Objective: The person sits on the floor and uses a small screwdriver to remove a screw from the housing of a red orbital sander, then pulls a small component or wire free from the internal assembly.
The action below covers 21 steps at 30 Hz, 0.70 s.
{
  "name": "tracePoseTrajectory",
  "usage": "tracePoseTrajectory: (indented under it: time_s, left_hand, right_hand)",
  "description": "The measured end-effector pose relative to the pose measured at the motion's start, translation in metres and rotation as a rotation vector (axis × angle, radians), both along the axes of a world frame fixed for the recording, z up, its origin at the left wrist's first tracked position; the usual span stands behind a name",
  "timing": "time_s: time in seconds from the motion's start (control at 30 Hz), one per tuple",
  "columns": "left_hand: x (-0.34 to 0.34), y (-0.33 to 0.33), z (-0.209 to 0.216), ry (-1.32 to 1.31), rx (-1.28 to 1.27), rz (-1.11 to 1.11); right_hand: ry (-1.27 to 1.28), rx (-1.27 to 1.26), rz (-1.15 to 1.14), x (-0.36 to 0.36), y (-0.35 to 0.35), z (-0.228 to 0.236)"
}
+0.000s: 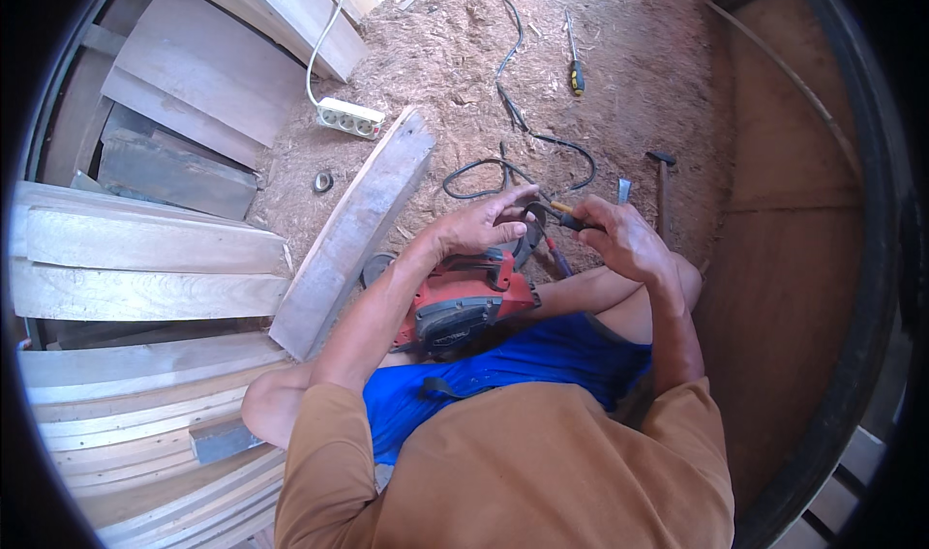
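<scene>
My left hand (476, 228) is above the power tool, fingers partly stretched and the thumb pressing toward them. A black cord (538, 216) curves out at its fingertips. My right hand (627, 237) is closed around a slim black-and-yellow tool (571, 221) whose exact kind I cannot make out. Its front end points toward the left hand, close to the cord. Below both hands, a red and black power tool (463, 299), which looks like an electric planer, rests against my lap. A screwdriver with a red and purple handle (558, 259) lies beside my leg.
A thick wooden beam (353, 235) slants left of my arm. Behind it sit a white power strip (349, 118) and a tape roll (323, 180). Stacked boards (160, 239) line the left. On the shavings-covered ground lie a yellow-black screwdriver (577, 77) and a hammer (663, 186).
</scene>
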<state>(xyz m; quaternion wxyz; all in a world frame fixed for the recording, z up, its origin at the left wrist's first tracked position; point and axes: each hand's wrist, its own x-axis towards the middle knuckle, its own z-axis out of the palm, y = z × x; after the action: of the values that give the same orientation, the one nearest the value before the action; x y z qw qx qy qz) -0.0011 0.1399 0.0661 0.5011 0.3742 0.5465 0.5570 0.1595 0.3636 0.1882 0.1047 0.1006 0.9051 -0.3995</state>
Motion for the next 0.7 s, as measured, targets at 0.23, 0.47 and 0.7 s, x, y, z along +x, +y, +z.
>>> tracePoseTrajectory:
  time_s: [0.23,0.47,0.7]
  left_hand:
    - [-0.006,0.002,-0.003,-0.011,-0.107,-0.092]
    - [0.003,0.010,0.017,0.065,-0.177,-0.131]
    - [-0.004,0.030,0.039,-0.164,-0.311,-0.333]
  right_hand:
    - [-0.056,0.154,0.037,-0.005,0.015,0.023]
    - [-0.091,0.173,0.147,-0.003,0.020,0.033]
    - [-0.116,0.194,0.164,-0.001,0.030,0.035]
